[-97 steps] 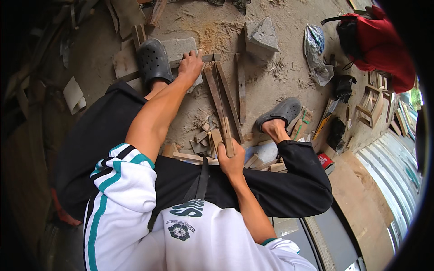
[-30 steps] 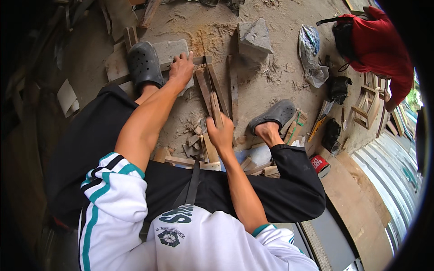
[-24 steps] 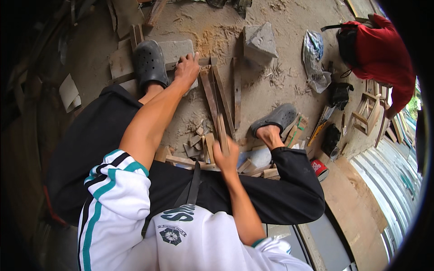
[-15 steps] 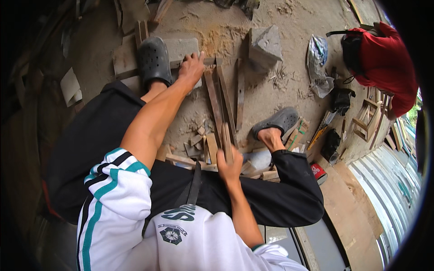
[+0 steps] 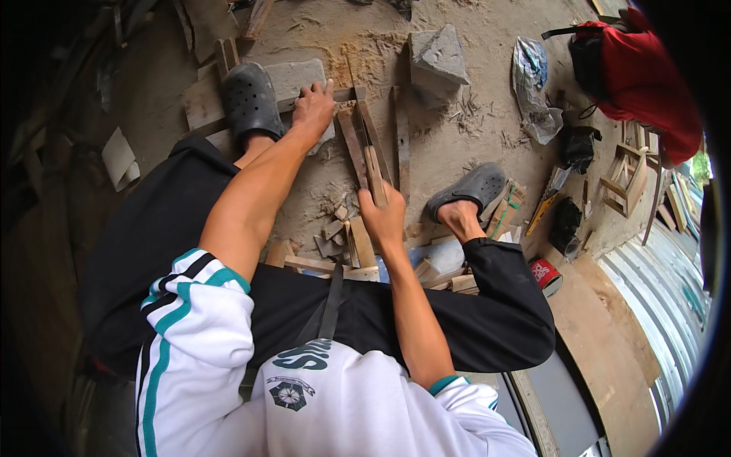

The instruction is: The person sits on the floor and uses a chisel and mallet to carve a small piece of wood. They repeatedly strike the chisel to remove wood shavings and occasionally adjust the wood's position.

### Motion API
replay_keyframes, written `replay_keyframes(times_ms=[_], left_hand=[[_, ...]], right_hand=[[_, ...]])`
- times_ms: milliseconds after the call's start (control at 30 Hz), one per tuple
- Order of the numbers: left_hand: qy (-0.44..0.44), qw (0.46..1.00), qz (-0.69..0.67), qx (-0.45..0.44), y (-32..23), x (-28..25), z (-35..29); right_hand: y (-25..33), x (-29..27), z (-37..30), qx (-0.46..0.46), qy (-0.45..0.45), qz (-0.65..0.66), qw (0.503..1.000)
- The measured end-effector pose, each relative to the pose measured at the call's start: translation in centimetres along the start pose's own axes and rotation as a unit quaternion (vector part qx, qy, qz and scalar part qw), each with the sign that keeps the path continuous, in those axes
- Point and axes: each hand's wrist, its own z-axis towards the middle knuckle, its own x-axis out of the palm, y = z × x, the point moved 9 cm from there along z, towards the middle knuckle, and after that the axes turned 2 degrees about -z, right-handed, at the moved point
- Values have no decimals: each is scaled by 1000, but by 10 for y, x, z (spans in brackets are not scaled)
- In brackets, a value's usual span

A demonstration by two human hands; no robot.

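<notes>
My left hand (image 5: 313,109) presses down on a narrow wood strip (image 5: 349,94) that lies across a grey concrete block (image 5: 295,75). My left foot, in a dark clog (image 5: 251,97), rests beside that hand on the block and wood. My right hand (image 5: 383,213) is closed around the wooden handle (image 5: 374,174) of a handsaw. Its thin blade, seen nearly edge-on, points away past the end of the strip; whether it touches the wood I cannot tell. Brown wood strips (image 5: 352,143) lie on the ground under the saw.
Wood offcuts (image 5: 362,242) lie between my legs. A rough concrete lump (image 5: 438,62) stands ahead, beside a plastic bag (image 5: 535,95). On the right are a yellow-edged handsaw (image 5: 547,204), a red can (image 5: 545,276), corrugated metal sheets (image 5: 655,305) and a person in red (image 5: 647,80).
My right hand has pushed the saw forward, away from my body. The left hand stays on the wood strip. The view has shifted slightly, and the person in red has moved a little.
</notes>
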Motion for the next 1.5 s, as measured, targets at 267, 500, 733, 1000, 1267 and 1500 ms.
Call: replay_keyframes(times_ms=[267, 500, 733, 1000, 1267, 1500], left_hand=[[-13, 999, 30, 6, 1, 7, 5], [-9, 1000, 13, -1, 0, 0, -3], [-25, 1000, 10, 2, 0, -2, 1], [-27, 1000, -2, 6, -1, -4, 2], [-21, 1000, -18, -3, 1, 9, -3], [-33, 999, -34, -1, 2, -2, 1]], right_hand=[[-11, -3, -3, 10, 9, 6, 1000], [9, -29, -58, -35, -16, -1, 999], [-1, -7, -28, -25, 0, -55, 998], [-11, 2, -10, 5, 14, 8, 1000], [-2, -18, -61, -10, 14, -53, 998], [17, -31, -72, -48, -18, -21, 998]])
